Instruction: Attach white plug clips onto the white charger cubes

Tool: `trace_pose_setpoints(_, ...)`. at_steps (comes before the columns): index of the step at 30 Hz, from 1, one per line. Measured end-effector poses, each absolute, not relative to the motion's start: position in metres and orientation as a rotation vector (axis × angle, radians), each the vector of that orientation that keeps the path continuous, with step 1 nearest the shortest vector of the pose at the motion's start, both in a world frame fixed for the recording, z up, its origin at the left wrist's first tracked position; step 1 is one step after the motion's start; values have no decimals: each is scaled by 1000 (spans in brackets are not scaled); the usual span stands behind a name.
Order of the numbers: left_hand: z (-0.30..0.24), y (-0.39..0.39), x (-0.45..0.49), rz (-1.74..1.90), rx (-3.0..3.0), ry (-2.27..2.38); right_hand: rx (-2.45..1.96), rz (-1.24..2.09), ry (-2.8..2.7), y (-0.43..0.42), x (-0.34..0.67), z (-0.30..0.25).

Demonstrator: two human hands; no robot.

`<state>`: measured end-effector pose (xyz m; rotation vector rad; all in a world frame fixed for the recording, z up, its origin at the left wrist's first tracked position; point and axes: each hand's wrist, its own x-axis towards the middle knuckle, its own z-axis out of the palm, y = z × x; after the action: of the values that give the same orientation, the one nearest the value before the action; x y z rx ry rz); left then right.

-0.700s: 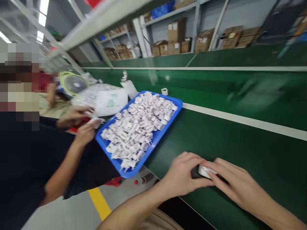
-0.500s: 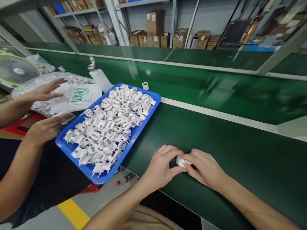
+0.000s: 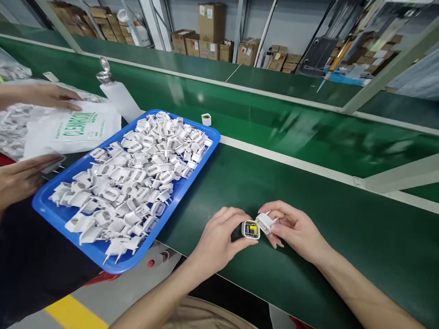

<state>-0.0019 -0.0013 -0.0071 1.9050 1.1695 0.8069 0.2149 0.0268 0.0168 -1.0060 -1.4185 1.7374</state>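
Hands parted: left hand [image 3: 219, 235] grips charger body [image 3: 250, 229], right hand [image 3: 295, 228] pinches plug cap [image 3: 266, 222] beside it.

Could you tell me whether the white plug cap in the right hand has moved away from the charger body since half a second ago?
Yes. The plug cap now sits apart, right of the charger body, baring its open end over the green belt.

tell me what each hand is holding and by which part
The left hand grips a small white charger body by its sides, open end showing. The right hand pinches a white plug cap by its edges with its fingertips.
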Motion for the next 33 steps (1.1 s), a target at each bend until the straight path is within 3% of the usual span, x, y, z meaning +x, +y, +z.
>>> trace_pose_setpoints(10, -14, -6, 7, 730, 2270, 1288, -926, 1871, -1234, 28, 219, 13)
trace_pose_setpoints(12, -15, -7, 8, 692, 2322, 1342, -1009, 1746, -1334, 29, 220, 14)
trace_pose_setpoints(17, -16, -8, 10, 689, 2278, 1412, -1174, 933, -1837, 28, 221, 16)
trace_pose_setpoints(19, -17, -8, 9, 688, 2254, 1422, -1108, 755, -2028, 27, 219, 17)
trace_pose_setpoints(27, -13, -8, 7, 763, 2220, 1384, -938, 496, -2246, 27, 207, 20)
trace_pose_setpoints(33, -14, -8, 5, 853, 2203, 1304, -997, 574, -2342, 20, 203, 26)
